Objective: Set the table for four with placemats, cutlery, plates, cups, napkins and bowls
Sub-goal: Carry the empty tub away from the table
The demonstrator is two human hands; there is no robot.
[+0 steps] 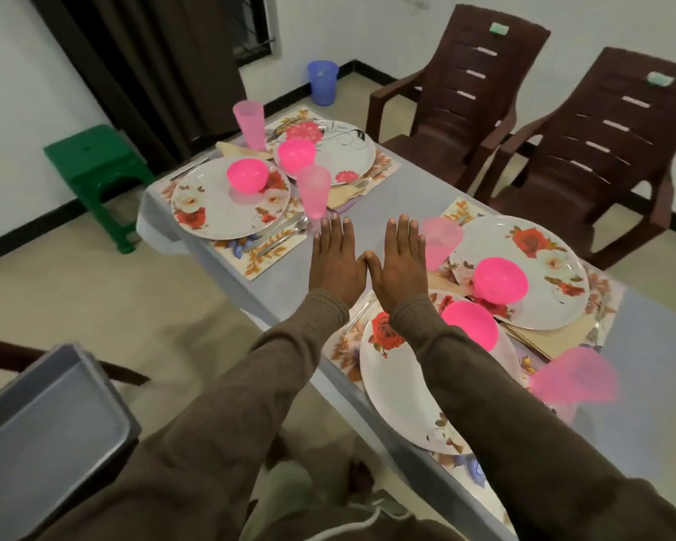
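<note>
My left hand [335, 259] and my right hand [399, 259] are stretched out flat side by side over the middle of the table [371, 212], palms down, thumbs nearly touching, holding nothing. Several floral plates sit on floral placemats: far left plate [211, 212], far plate [344, 146], right plate [543, 290], near plate [399, 396]. A pink bowl rests on each: far left bowl [247, 174], far bowl [296, 154], right bowl [500, 281], near bowl [471, 324]. Pink cups [313, 191] [249, 124] [441, 240] [574, 378] stand beside them. Cutlery [278, 236] and beige napkins [344, 195] lie on the mats.
Two brown plastic chairs [457, 91] [609, 150] stand on the far side of the table. A green stool [98, 165] is at the left, a blue bin [322, 82] on the floor beyond. A grey tub [43, 419] sits at my lower left.
</note>
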